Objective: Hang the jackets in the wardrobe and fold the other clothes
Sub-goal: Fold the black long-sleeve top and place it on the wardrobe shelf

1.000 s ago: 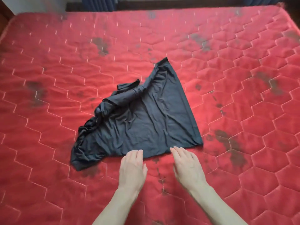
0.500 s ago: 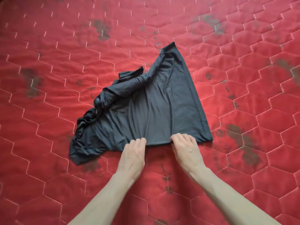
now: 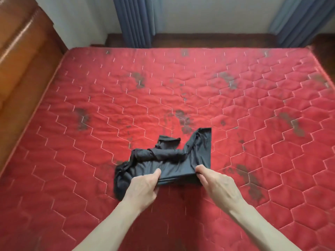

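- Red quilted mattress [image 3: 235, 105] fills the room's middle, with blue curtains [image 3: 134, 20] at the far wall and a wooden headboard [image 3: 23, 69] along the left side.
- Only one piece of clothing shows: a black garment [image 3: 181, 158] lying rumpled on the near middle of the mattress, one part twisted into a roll.
- Folding looks barely begun; no neat fold is set yet, and no jackets or wardrobe are in view.
- Left hand [image 3: 143, 189] pinches the near hem, thumb on top and fingers curled under.
- Right hand [image 3: 217, 183] pinches the same hem further right, bunching the cloth between the two.
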{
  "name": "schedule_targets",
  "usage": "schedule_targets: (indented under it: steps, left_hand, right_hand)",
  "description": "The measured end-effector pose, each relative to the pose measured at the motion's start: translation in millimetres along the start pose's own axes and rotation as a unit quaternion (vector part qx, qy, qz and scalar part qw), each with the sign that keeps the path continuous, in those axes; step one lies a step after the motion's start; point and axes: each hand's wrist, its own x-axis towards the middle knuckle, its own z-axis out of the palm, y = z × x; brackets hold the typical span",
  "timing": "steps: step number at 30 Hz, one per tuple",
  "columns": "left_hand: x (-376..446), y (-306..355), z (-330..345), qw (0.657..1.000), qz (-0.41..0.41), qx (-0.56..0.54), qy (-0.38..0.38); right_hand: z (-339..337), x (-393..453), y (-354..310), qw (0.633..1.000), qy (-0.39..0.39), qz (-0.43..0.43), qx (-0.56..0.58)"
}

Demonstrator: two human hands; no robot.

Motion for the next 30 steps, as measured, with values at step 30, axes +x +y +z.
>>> schedule_targets:
  steps: [30]
  left_hand:
    - [-100,113,-386,0.898,-0.159,-0.194,0.363]
  right_hand:
    - [-551,-190,-75,0.882,0.471,-0.019,0.008]
